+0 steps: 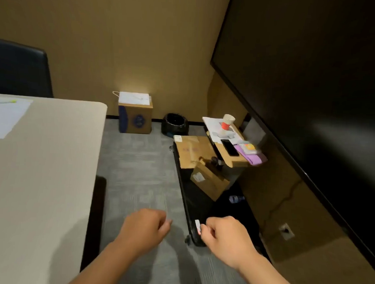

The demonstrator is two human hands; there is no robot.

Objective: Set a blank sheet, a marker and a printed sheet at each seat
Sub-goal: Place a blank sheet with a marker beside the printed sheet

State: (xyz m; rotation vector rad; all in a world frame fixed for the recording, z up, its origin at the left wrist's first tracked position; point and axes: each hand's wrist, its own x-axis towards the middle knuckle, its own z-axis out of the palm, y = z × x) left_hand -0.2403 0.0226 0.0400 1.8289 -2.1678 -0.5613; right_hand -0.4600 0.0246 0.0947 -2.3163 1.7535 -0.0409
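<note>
A white sheet [4,119] lies on the beige table [42,166] at the far left, with a yellow-green marker [4,101] across its top edge. Another white stack of paper [134,98] sits on a cardboard box by the wall. My left hand [144,228] hangs over the carpet beside the table's edge, fingers loosely curled, holding nothing. My right hand [225,239] is level with it, also loosely curled, its fingertips next to a small white tag [197,224] on the rim of a black suitcase [185,198].
A dark chair [19,68] stands behind the table. The open suitcase lies on the floor to the right with cardboard boxes [192,152], papers, a paper cup [227,121] and a phone [229,147]. A black bin [175,123] sits by the wall. A large dark screen [315,83] fills the right wall.
</note>
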